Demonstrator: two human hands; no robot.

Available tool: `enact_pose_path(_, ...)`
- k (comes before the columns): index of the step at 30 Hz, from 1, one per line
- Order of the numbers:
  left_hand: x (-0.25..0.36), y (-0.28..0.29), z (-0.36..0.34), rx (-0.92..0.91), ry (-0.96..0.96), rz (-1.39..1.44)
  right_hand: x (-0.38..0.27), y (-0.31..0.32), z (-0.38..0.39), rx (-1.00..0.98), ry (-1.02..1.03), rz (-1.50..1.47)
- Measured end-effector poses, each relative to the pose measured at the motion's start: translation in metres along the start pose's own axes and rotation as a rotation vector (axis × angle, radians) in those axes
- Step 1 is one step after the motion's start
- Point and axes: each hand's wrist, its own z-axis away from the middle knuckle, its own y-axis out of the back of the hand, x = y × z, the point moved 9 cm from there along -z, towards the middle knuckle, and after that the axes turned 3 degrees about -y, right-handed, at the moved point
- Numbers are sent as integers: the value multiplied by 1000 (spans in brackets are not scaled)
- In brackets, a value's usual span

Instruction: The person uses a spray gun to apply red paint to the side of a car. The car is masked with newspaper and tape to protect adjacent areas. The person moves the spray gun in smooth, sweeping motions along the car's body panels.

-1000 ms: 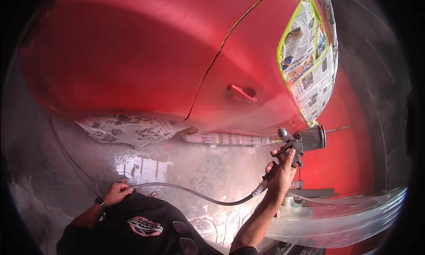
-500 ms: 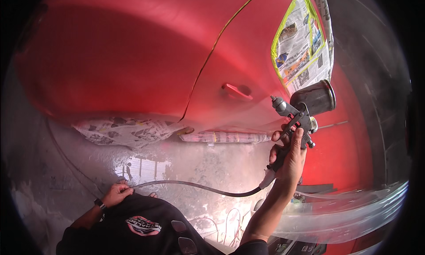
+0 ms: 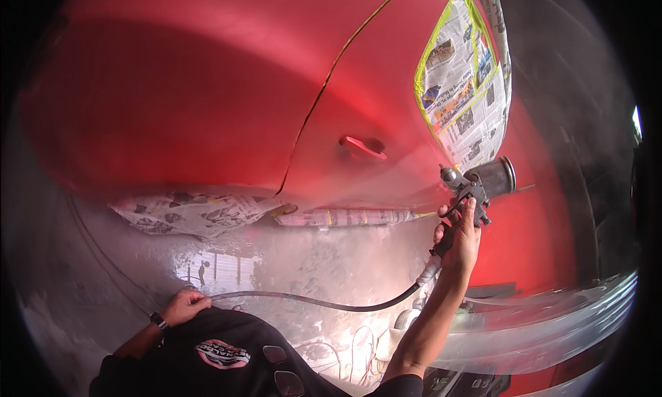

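My right hand (image 3: 463, 240) is wrapped round the handle of a spray gun (image 3: 472, 191), fingers at its trigger. The gun's dark cup (image 3: 498, 176) tilts to the right, and its nozzle points left at the red car body (image 3: 207, 100), apart from it. A pale haze hangs between nozzle and panel. An air hose (image 3: 303, 300) runs from the gun's handle to my left hand (image 3: 185, 306), whose fingers pinch it near my waist. Closest to the gun are the red door handle (image 3: 362, 147) and a window covered with newspaper and yellow tape (image 3: 452, 73).
Printed paper (image 3: 196, 212) covers the wheel area, and wrapped masking (image 3: 345, 218) runs along the sill. Clear plastic sheeting (image 3: 545, 335) hangs at the lower right, before a red panel (image 3: 520, 252). Cables (image 3: 358, 342) lie on the grey, partly wet floor (image 3: 296, 259).
My right hand has carried the spray gun slightly right, its nozzle lower and farther from the door handle. The hose has shifted with it. My left hand stays at the hose.
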Motion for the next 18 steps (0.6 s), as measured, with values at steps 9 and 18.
enact_pose_path(9,5,3,2,-19,55,43,-54,-79,34,-284,173,-99)
enact_pose_path(18,19,3,1,-69,20,48,22,20,-11,52,-33,63)
